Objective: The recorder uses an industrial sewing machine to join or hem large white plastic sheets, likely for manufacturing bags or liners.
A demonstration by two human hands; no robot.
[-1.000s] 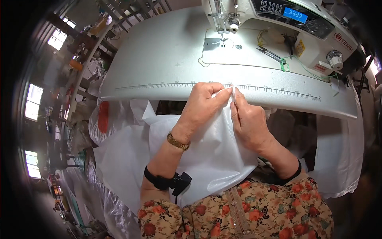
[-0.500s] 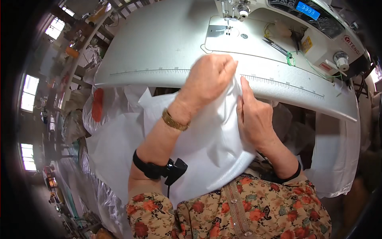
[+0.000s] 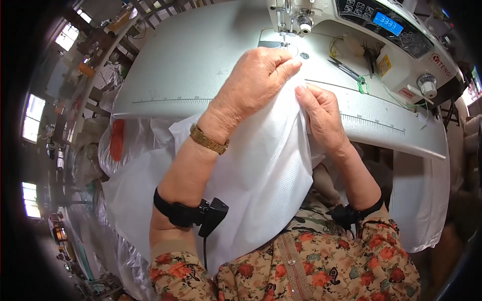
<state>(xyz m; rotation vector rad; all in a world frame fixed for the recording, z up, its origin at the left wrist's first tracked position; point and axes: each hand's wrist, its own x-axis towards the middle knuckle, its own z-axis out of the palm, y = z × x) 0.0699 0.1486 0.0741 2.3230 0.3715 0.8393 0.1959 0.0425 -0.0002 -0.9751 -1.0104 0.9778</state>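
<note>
White fabric [image 3: 261,165] is hanging from the person's hands in front of the sewing table [image 3: 170,60], its gathered upper end lying over the near edge of the tabletop, below the needle area, and its broad lower part spreading down across the lap and out to the left. The left hand [image 3: 258,75] is clamping the top of the fabric between thumb and curled fingers, its back facing up. The right hand [image 3: 324,113] is staying slightly lower and to the right, its thumb tip touching the fabric's right edge and its fingers bending behind; whether they are closing on the cloth, one cannot tell. The two hands are working near each other but apart, with a strip of fabric running between them. A gold-coloured watch [image 3: 208,139] is circling the left wrist, and a black strap [image 3: 178,213] carrying a small black device is wrapping the left forearm. The person is wearing a floral garment [image 3: 321,266]. Beyond the hands, the white sewing machine [image 3: 409,70] is standing on the tabletop, its blue display [image 3: 387,23] glowing and a light shining on the needle plate. Dark snips [image 3: 344,68] are lying to the right of the needle area, with green thread [image 3: 362,86] looping beside their near end. A printed ruler scale [image 3: 371,122] is running along the table's front edge, partly hiding behind the hands and cloth.
</note>
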